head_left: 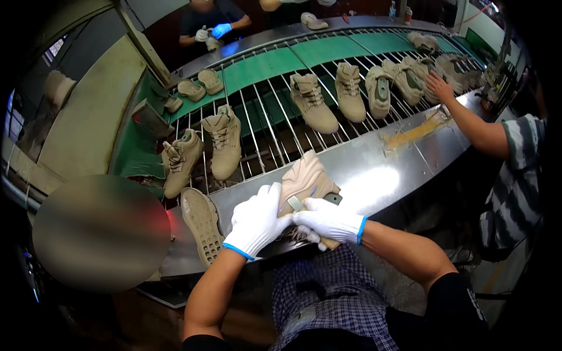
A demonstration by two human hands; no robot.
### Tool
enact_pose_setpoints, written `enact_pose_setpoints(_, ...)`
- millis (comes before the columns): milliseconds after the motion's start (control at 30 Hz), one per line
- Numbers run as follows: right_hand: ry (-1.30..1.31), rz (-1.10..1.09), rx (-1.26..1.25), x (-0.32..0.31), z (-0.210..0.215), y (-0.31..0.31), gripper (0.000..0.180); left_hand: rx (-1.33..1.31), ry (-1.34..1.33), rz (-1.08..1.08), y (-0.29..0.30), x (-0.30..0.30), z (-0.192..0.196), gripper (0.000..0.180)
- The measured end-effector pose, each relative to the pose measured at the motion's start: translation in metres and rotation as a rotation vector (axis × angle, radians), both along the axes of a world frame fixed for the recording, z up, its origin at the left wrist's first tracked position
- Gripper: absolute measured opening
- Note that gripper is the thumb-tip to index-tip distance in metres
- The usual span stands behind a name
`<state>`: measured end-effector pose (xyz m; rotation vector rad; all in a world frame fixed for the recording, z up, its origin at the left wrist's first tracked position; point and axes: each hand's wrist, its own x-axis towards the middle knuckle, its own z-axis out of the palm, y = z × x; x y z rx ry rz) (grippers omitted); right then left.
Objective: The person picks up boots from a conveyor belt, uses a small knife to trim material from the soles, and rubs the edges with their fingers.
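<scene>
A beige shoe [305, 178] is held on its side over the front edge of the metal bench. My left hand [256, 217], in a white knit glove with a blue cuff, grips its near left part. Against the shoe's near end, my gloved right hand [331, 222] is closed, with a tan-handled tool [329, 243] sticking out beneath the curled fingers. A small pale grey-green piece [294, 203] shows between the hands on the shoe; whether it belongs to the tool, I cannot tell. Left of my left hand lies a beige sole [202, 225], tread up.
Behind the metal ledge [366, 187], a rack of metal rods [263, 126] over a green belt [257, 65] carries several beige shoes [313, 102]. At right, a co-worker's bare hand [439, 88] touches a shoe. Another gloved person [216, 26] works across the line. A blurred round shape [100, 234] stands at left.
</scene>
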<state>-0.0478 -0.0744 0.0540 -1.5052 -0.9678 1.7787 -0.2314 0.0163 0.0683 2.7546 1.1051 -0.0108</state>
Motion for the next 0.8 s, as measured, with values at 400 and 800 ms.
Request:
enact_pose_setpoints(400, -0.068, 0.435, -0.029, -0.016, 0.014, 0.005, 0.026, 0.074, -0.073, -0.099, 0.0, -0.03, -0.018, 0.065)
enact_pose_setpoints(800, -0.627, 0.435, 0.111, -0.006, 0.01, 0.014, 0.045, 0.017, -0.148, -0.215, 0.01, -0.035, -0.015, 0.067)
